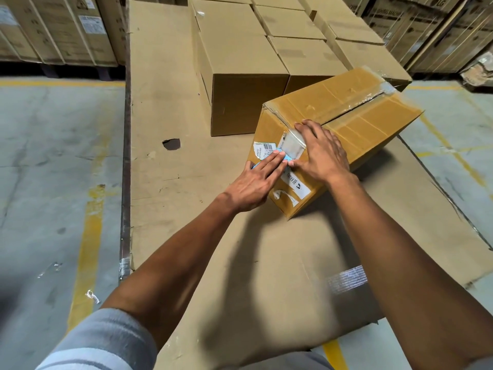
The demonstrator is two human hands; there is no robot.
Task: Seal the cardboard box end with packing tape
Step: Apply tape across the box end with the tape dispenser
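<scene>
A brown cardboard box [360, 113] lies at an angle on flattened cardboard, its near end facing me. Clear packing tape [292, 142] runs along the top seam and folds down over that end. My left hand [256, 182] grips a light-blue tape cutter [282, 153], whose toothed edge rests against the end face at the tape's lower edge. My right hand [322, 153] lies flat over the box's top edge and end face, fingers pressing on the tape beside the cutter. White labels [296, 186] are stuck on the end below the hands.
Several closed cardboard boxes [240, 76] stand in rows just behind the box. The flattened cardboard sheet [165, 102] covers a low platform, with a hole in it [171, 144]. Concrete floor with yellow lines [88, 236] lies left and right. Large cartons [53, 28] line the back.
</scene>
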